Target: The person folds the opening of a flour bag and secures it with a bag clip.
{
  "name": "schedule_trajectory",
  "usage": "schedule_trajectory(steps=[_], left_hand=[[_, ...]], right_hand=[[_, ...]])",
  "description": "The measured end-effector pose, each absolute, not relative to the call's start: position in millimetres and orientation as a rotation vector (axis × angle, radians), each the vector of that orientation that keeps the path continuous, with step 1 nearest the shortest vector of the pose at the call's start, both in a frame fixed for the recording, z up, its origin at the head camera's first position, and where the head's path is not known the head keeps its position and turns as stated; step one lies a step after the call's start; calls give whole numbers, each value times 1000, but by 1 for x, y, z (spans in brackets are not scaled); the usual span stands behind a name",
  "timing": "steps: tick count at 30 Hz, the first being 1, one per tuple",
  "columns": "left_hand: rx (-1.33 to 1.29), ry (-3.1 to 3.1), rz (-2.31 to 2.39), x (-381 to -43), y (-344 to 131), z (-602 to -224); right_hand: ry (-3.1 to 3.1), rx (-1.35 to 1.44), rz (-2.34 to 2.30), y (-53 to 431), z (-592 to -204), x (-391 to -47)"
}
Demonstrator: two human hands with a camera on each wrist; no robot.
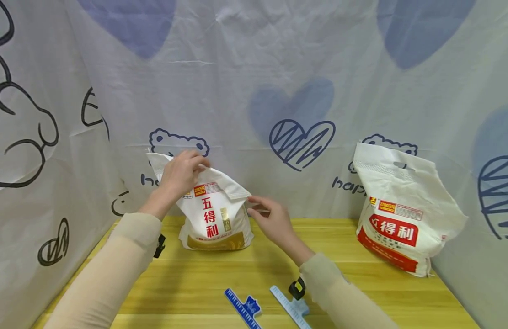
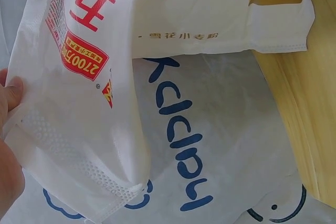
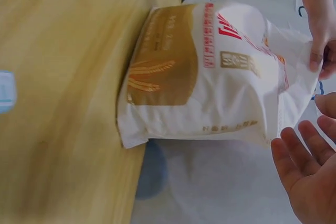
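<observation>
A white flour bag (image 1: 214,219) with red characters and a gold band stands on the table toward the left, its top leaning over and folded at the right. My left hand (image 1: 184,176) pinches the bag's upper edge; in the left wrist view its thumb (image 2: 14,90) lies on the white plastic. At the folded top's right corner is my right hand (image 1: 272,217), fingers loosely spread and fingertips close to the corner. The right wrist view shows this right hand (image 3: 307,166) palm up beside the bag (image 3: 226,98), with nothing in its grasp.
A second flour bag (image 1: 402,219) with a red label and handle hole stands at the right. Near the front lie a dark blue clip (image 1: 243,308) and a light blue clip (image 1: 290,307) on the wooden table (image 1: 188,283). A printed cloth (image 1: 233,105) hangs behind.
</observation>
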State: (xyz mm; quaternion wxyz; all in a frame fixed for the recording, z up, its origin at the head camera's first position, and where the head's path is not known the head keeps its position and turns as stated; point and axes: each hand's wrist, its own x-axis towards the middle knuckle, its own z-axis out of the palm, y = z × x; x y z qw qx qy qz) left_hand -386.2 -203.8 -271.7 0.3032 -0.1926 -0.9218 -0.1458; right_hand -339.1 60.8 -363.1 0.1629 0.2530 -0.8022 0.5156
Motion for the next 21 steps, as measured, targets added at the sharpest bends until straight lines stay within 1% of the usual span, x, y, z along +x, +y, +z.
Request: schedule_trajectory(steps=[11, 21], left_hand=[[-528, -2426, -387, -385, -205, -275], [-519, -2428, -377, -386, -206, -274]], right_hand=[[-2400, 777, 1459, 66, -386, -316], [-2464, 905, 1415, 69, -409, -307]])
